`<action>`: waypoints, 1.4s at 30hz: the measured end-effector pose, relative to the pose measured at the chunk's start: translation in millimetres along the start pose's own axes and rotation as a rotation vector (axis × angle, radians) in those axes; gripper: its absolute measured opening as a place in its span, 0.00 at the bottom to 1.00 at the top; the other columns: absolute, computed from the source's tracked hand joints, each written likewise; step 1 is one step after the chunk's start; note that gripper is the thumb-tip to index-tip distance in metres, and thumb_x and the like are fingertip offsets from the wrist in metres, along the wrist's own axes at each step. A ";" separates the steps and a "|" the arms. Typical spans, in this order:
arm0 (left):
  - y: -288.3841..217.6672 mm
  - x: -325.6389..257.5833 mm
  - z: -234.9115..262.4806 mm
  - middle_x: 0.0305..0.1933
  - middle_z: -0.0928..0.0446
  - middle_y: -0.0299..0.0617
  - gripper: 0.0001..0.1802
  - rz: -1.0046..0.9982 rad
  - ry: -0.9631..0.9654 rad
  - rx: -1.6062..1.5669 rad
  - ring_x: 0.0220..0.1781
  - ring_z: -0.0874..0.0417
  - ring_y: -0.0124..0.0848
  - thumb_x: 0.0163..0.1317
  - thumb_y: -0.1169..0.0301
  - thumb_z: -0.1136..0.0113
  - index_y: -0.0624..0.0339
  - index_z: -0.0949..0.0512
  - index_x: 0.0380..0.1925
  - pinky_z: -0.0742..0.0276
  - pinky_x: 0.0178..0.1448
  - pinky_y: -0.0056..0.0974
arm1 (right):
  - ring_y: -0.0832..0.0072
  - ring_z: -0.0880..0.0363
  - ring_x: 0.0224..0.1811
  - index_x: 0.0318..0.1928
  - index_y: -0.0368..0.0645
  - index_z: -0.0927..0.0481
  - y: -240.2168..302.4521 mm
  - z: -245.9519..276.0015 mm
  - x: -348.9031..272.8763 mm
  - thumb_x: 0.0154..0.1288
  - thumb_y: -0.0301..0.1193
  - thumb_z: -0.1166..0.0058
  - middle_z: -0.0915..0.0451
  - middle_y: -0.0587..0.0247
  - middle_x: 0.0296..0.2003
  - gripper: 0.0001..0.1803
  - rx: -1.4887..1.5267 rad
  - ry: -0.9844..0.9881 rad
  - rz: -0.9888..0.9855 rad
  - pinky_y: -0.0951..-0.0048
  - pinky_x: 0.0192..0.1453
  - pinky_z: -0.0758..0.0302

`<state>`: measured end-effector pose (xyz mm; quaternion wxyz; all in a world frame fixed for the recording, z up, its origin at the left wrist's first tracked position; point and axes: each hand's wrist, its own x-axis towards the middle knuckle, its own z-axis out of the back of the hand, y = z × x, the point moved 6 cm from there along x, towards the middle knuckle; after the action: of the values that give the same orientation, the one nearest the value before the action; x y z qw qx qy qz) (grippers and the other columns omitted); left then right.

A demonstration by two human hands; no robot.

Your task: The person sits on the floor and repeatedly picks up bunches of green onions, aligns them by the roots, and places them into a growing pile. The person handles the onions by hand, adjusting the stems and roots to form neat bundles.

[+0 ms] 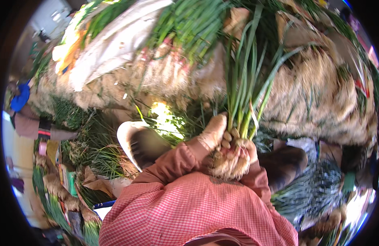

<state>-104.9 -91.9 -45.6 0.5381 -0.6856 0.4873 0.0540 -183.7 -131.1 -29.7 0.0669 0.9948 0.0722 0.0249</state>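
My left hand (214, 133) and right hand (244, 152) meet at the centre of the head view, both closed around the base of one bunch of green onions (246, 86). The left, in a pale glove, grips the stalks from the side with its fingers curled narrow. The right wraps the pale bulbs just above the tuft of roots (230, 166), which hangs below my fingers and touches my checked red apron (197, 213). The green leaves stand upright from my grip and fan slightly toward the top of the view.

Open room is small. Directly ahead lies a long heap of stacked onions (320, 98), root ends facing me, reaching from the left edge to the right edge; the held leaves overlap it. A white sack (115, 41) lies across the heap at upper left. Just left of my hands sits a white shoe (134, 143) (mine, as far as I can tell), with a sunlit patch of loose leaves (167, 119) between it and the heap. A dark trousered knee (285, 162) sits to my right, and beside it a second bundle of greens (312, 192) fills the lower right. Another person in blue (20, 98) crouches at the far left edge, well apart from me.
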 end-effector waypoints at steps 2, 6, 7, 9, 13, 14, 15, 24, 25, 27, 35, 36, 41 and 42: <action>-14.1 -1.5 -6.6 0.21 0.23 0.39 0.24 -0.198 0.081 -0.006 0.09 0.30 0.26 0.69 0.48 0.60 0.55 0.23 0.39 0.39 0.07 0.30 | 0.68 0.28 0.41 0.40 0.45 0.32 -2.2 -5.8 0.0 0.54 0.29 0.45 0.31 0.61 0.38 0.13 -0.028 -0.016 -0.010 0.57 0.53 0.28; -18.2 13.7 -3.1 0.24 0.20 0.38 0.22 -0.173 0.133 -0.060 0.12 0.27 0.24 0.69 0.50 0.54 0.57 0.21 0.38 0.37 0.10 0.26 | 0.68 0.28 0.40 0.40 0.45 0.29 -3.0 -15.0 3.4 0.54 0.30 0.45 0.29 0.61 0.39 0.12 -0.042 -0.015 0.049 0.54 0.55 0.29; -14.7 21.3 3.9 0.21 0.23 0.35 0.20 -0.127 0.042 -0.130 0.11 0.31 0.22 0.70 0.54 0.56 0.57 0.22 0.34 0.40 0.10 0.25 | 0.67 0.28 0.41 0.39 0.45 0.29 -6.0 -18.1 5.3 0.54 0.30 0.45 0.29 0.60 0.39 0.11 -0.017 0.020 0.037 0.54 0.54 0.29; -7.8 24.0 -17.6 0.15 0.39 0.27 0.18 0.172 0.554 -0.777 0.09 0.43 0.20 0.71 0.62 0.61 0.53 0.28 0.23 0.49 0.11 0.26 | 0.67 0.30 0.37 0.33 0.47 0.33 -9.7 -25.0 3.9 0.53 0.28 0.47 0.33 0.62 0.35 0.09 0.002 0.057 -0.007 0.53 0.51 0.29; -14.3 29.8 15.8 0.12 0.36 0.28 0.23 -0.185 0.357 0.566 0.10 0.39 0.21 0.72 0.55 0.59 0.58 0.27 0.22 0.40 0.15 0.28 | 0.64 0.31 0.34 0.30 0.46 0.37 7.2 -43.5 -4.2 0.52 0.27 0.48 0.34 0.58 0.33 0.10 -0.161 0.108 0.102 0.49 0.46 0.27; -13.4 29.7 27.8 0.16 0.29 0.35 0.27 -0.061 0.315 1.260 0.14 0.29 0.30 0.69 0.49 0.57 0.63 0.25 0.28 0.30 0.24 0.39 | 0.62 0.29 0.34 0.30 0.46 0.37 15.3 -49.1 -7.1 0.52 0.27 0.48 0.34 0.57 0.34 0.10 -0.239 0.131 0.106 0.47 0.46 0.26; -34.3 21.2 33.8 0.18 0.27 0.38 0.27 -0.246 0.237 1.537 0.17 0.27 0.35 0.68 0.48 0.56 0.63 0.25 0.29 0.28 0.28 0.43 | 0.60 0.27 0.34 0.32 0.44 0.35 26.8 -53.9 -3.5 0.54 0.28 0.48 0.31 0.52 0.38 0.09 -0.276 0.178 0.171 0.42 0.47 0.26; -276.5 -27.4 72.0 0.32 0.21 0.55 0.19 -0.671 -1.046 1.606 0.35 0.19 0.51 0.58 0.58 0.39 0.64 0.26 0.38 0.23 0.43 0.49 | 0.74 0.30 0.34 0.63 0.32 0.40 35.7 -19.6 10.7 0.53 0.28 0.42 0.28 0.63 0.33 0.36 0.117 -0.063 0.020 0.73 0.35 0.26; -275.1 -24.0 68.4 0.33 0.21 0.56 0.17 -0.638 -0.920 1.595 0.37 0.19 0.52 0.58 0.61 0.40 0.63 0.26 0.38 0.24 0.44 0.50 | 0.73 0.30 0.34 0.61 0.32 0.38 37.7 -15.3 9.1 0.53 0.28 0.42 0.30 0.64 0.32 0.35 0.001 -0.114 0.035 0.73 0.35 0.27; -263.8 -33.1 56.6 0.32 0.20 0.51 0.14 -0.765 -0.826 1.545 0.35 0.18 0.46 0.59 0.62 0.41 0.61 0.24 0.36 0.23 0.42 0.45 | 0.72 0.30 0.34 0.60 0.33 0.36 38.1 -15.2 1.6 0.53 0.28 0.42 0.30 0.67 0.31 0.33 -0.080 -0.129 0.048 0.72 0.35 0.27; -207.3 -47.8 71.3 0.35 0.20 0.40 0.12 -0.643 -0.576 1.092 0.28 0.20 0.25 0.62 0.67 0.42 0.60 0.24 0.43 0.23 0.34 0.32 | 0.61 0.22 0.42 0.62 0.39 0.36 43.1 -8.4 -14.0 0.56 0.28 0.45 0.23 0.56 0.39 0.32 -0.068 -0.256 -0.045 0.52 0.51 0.28; -207.8 -44.6 76.8 0.34 0.20 0.40 0.12 -0.603 -0.665 1.129 0.27 0.20 0.25 0.62 0.67 0.41 0.60 0.23 0.42 0.23 0.34 0.32 | 0.62 0.22 0.39 0.61 0.38 0.36 43.0 -7.6 -14.6 0.56 0.27 0.45 0.23 0.58 0.37 0.31 -0.096 -0.246 -0.055 0.55 0.48 0.26; -200.0 -63.4 84.9 0.26 0.24 0.33 0.08 -1.027 -0.482 0.381 0.19 0.31 0.18 0.67 0.66 0.46 0.59 0.23 0.35 0.40 0.18 0.22 | 0.70 0.25 0.32 0.57 0.35 0.33 46.7 -8.5 -19.7 0.56 0.27 0.44 0.27 0.65 0.28 0.27 -0.124 -0.253 -0.003 0.68 0.35 0.26; -194.8 -70.0 82.0 0.24 0.26 0.30 0.10 -1.087 -0.403 0.255 0.19 0.33 0.15 0.68 0.63 0.47 0.56 0.23 0.33 0.42 0.17 0.21 | 0.70 0.25 0.32 0.57 0.35 0.33 47.8 -12.2 -20.6 0.57 0.26 0.44 0.28 0.66 0.28 0.26 -0.162 -0.236 0.014 0.69 0.35 0.27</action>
<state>37.2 5.1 95.8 0.6487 -0.7430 -0.0429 -0.1590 -198.1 -179.4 -12.0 0.1546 0.9827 0.0547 -0.0862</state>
